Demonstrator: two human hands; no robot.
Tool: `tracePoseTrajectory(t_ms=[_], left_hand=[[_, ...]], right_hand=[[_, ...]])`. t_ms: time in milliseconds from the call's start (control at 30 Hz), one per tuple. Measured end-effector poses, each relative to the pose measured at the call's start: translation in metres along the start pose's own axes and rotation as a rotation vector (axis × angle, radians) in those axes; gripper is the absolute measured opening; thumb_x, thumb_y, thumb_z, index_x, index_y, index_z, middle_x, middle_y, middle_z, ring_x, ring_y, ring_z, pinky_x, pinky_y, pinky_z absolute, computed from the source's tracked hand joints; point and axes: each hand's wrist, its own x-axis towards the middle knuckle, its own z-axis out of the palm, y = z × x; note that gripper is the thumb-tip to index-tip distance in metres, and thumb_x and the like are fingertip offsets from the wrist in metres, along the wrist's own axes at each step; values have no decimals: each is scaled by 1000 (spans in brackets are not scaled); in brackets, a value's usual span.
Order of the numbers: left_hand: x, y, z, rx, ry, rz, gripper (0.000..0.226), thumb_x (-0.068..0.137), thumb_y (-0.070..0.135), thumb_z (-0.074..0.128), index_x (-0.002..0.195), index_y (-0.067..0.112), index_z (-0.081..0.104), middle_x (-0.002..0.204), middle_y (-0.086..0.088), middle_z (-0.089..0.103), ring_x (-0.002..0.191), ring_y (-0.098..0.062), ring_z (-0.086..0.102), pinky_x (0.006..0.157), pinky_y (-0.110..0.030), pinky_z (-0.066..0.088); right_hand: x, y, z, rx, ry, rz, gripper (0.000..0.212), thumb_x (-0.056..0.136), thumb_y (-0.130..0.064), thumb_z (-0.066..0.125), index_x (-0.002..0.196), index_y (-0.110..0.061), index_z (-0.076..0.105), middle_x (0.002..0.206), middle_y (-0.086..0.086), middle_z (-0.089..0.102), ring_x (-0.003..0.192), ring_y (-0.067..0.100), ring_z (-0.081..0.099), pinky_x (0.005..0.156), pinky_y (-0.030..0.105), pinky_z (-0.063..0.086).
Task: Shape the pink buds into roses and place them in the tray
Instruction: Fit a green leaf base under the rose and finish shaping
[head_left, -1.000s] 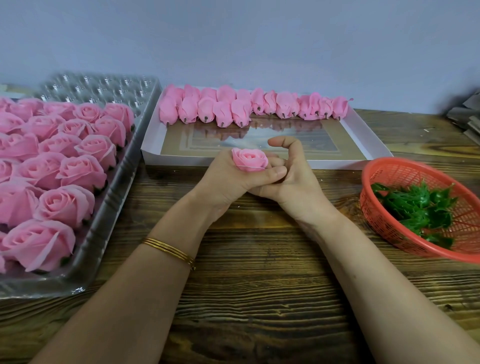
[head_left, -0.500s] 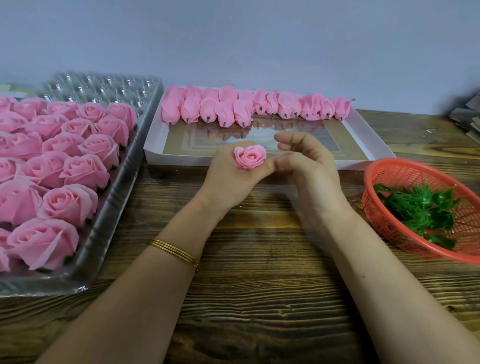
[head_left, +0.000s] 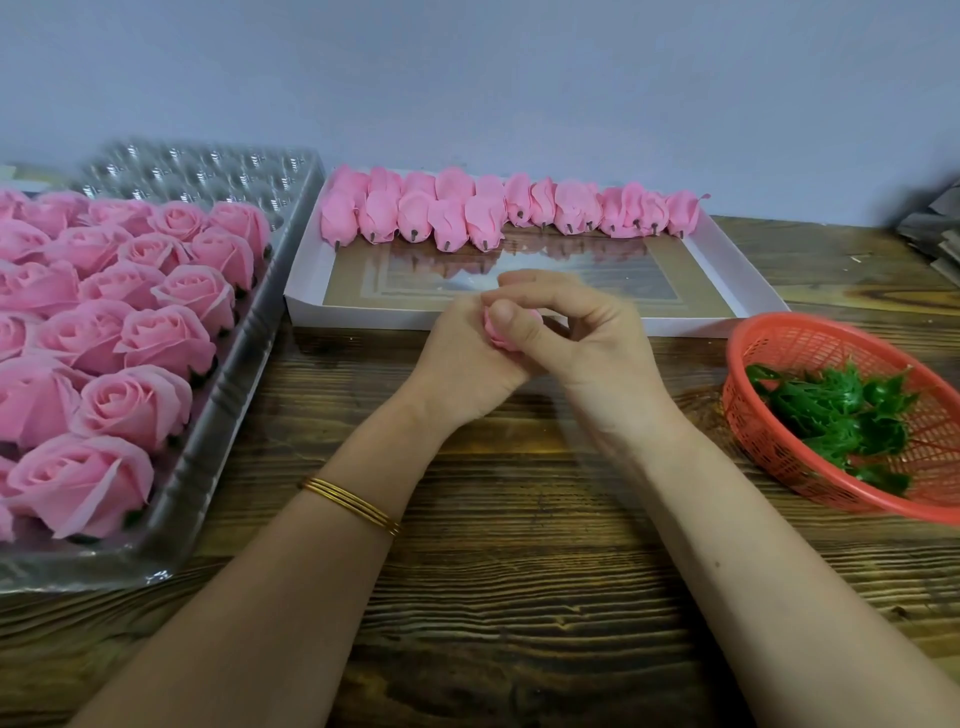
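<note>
My left hand (head_left: 462, 358) grips a pink bud (head_left: 497, 338) above the middle of the wooden table. My right hand (head_left: 582, 338) curls over it, thumb pressed on top, so only slivers of pink show. Several unshaped pink buds (head_left: 467, 210) lie in a row along the back of a white shallow box (head_left: 306, 306). At the left, a clear plastic tray (head_left: 218, 415) holds several finished pink roses (head_left: 130, 400), with bare cups at its far end.
A red plastic basket (head_left: 769, 343) with green leaf pieces (head_left: 836, 415) stands at the right. Grey objects (head_left: 930, 234) sit at the far right edge. A pale wall runs behind the table. A gold bangle (head_left: 353, 506) circles my left wrist.
My right hand has moved left and closed over the bud, its thumb now on top. The bud, plainly visible before, is now mostly hidden between both hands.
</note>
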Motion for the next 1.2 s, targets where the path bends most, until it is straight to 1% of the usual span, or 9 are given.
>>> tracePoseTrajectory(t_ms=[233, 467, 700, 800, 867, 933, 1000, 1100, 1200], left_hand=[[-1, 1, 1, 24, -8, 25, 8, 79, -10, 68, 84, -4, 66, 87, -19, 69, 83, -23, 65, 75, -37, 53], [1, -2, 2, 1, -9, 5, 26, 82, -7, 67, 72, 17, 64, 72, 5, 65, 71, -1, 60, 64, -20, 50], [1, -4, 2, -68, -37, -13, 36, 82, -8, 68, 66, 24, 64, 62, 16, 66, 65, 5, 60, 62, -15, 47], [0, -4, 2, -119, -38, -18, 15, 79, -7, 71, 84, 6, 72, 85, -3, 75, 84, -18, 71, 76, -32, 58], [-1, -1, 4, -187, -18, -35, 19, 76, -9, 73, 95, -8, 69, 97, -25, 71, 94, -36, 68, 88, -48, 53], [-1, -2, 5, -197, -34, -58, 21, 75, -12, 72, 93, -15, 63, 93, -30, 68, 84, -33, 66, 84, -53, 52], [-1, -3, 5, -189, -96, -68, 12, 75, -14, 70, 83, -11, 61, 75, -22, 66, 71, -18, 60, 65, -38, 52], [1, -4, 9, -223, -183, -91, 24, 73, -18, 68, 95, -19, 58, 85, -32, 64, 77, -27, 59, 68, -39, 48], [-1, -1, 10, -223, -232, -70, 26, 70, -22, 68, 92, -10, 61, 79, -10, 67, 74, -13, 63, 65, -20, 48]], right_hand=[[-1, 6, 1, -2, -8, 0, 26, 73, 2, 78, 95, -10, 73, 102, 13, 69, 95, 17, 63, 99, 45, 49], [-1, 8, 0, 70, -46, 73, 36, 74, 4, 76, 106, -11, 71, 102, 8, 70, 93, 12, 63, 97, 35, 50], [2, 9, -8, 67, -169, 175, 46, 69, -12, 79, 111, -27, 69, 104, -2, 70, 103, 11, 61, 100, 29, 48], [4, 7, -13, 132, -143, 201, 46, 69, -12, 76, 113, -21, 69, 106, 2, 69, 104, 16, 62, 103, 35, 46], [5, 3, -15, 220, -78, 191, 39, 73, -12, 73, 112, -13, 69, 103, 6, 67, 100, 21, 61, 98, 37, 47], [6, -2, -15, 251, -40, 161, 30, 76, -14, 74, 105, -10, 69, 90, 7, 65, 91, 24, 58, 86, 38, 47], [6, -6, -13, 225, -16, 128, 27, 73, -18, 72, 98, -9, 71, 87, 7, 65, 90, 23, 56, 84, 40, 45], [5, -9, -10, 110, -20, 63, 25, 70, -20, 69, 91, -7, 72, 96, 4, 70, 95, 7, 64, 92, 26, 50], [3, -9, -8, -27, -61, 43, 32, 72, -22, 68, 100, -7, 71, 107, 7, 69, 104, 5, 62, 99, 29, 48]])
